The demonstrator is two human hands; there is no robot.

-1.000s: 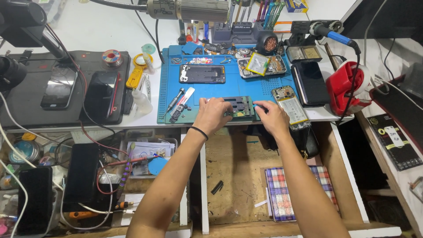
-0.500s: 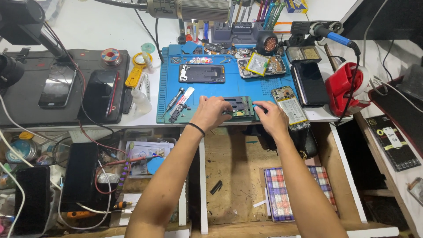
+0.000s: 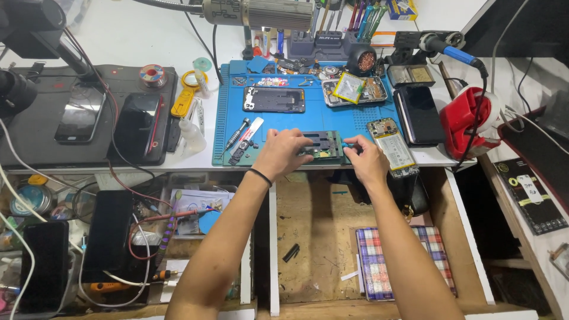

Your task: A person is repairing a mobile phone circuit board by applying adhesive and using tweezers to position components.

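On the blue mat [image 3: 355,121], near its front edge, sits the board holder [image 3: 325,146]. Left hand [image 3: 283,154] lies over its left side, fingers curled onto it. Right hand [image 3: 365,160] pinches a small blue part at the holder's right end. Opened phone [image 3: 391,146] just right of it, screwdriver [image 3: 237,133] to the left.

thing: dark phone frame [image 3: 325,146] with a green circuit board showing inside
pose: lying flat, long side along the mat's front edge
place: on the blue work mat [image 3: 332,115], at the middle of its front edge, near the bench's front edge
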